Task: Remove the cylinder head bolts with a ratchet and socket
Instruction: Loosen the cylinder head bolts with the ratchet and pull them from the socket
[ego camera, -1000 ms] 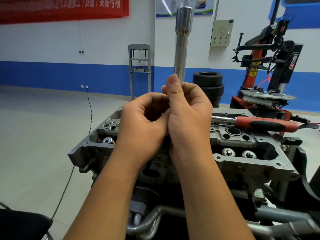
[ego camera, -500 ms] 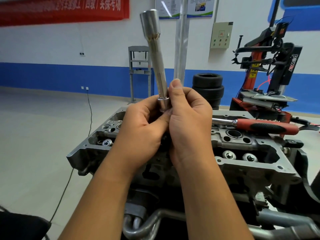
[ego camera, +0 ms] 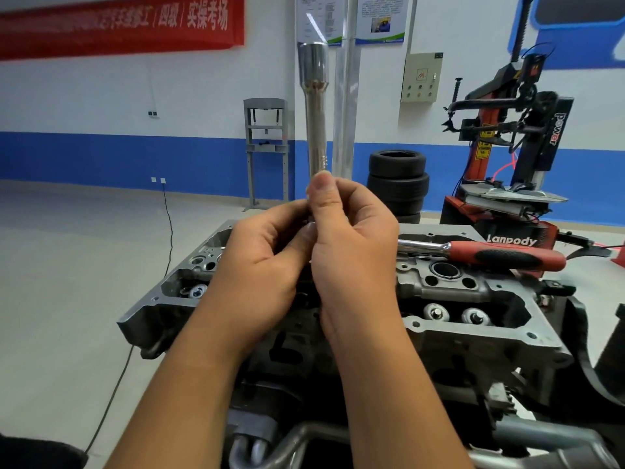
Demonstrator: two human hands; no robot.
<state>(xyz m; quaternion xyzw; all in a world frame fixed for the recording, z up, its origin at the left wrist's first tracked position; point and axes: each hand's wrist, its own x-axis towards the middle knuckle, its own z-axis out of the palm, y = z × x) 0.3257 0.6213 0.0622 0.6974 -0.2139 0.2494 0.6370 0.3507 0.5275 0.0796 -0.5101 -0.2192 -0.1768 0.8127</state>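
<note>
Tool preparation judged in hand — extension bar (ego camera: 315,123) held upright, base pinched by left hand (ego camera: 262,265) and right hand (ego camera: 351,245); ratchet (ego camera: 487,253), at three o'clock, must be fetched next.

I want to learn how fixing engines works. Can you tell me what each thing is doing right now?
Extension bar: upright, held at its lower end.
Left hand: gripping the bar's lower end.
Right hand: pinching the bar.
Ratchet: lying untouched on the cylinder head.
</note>
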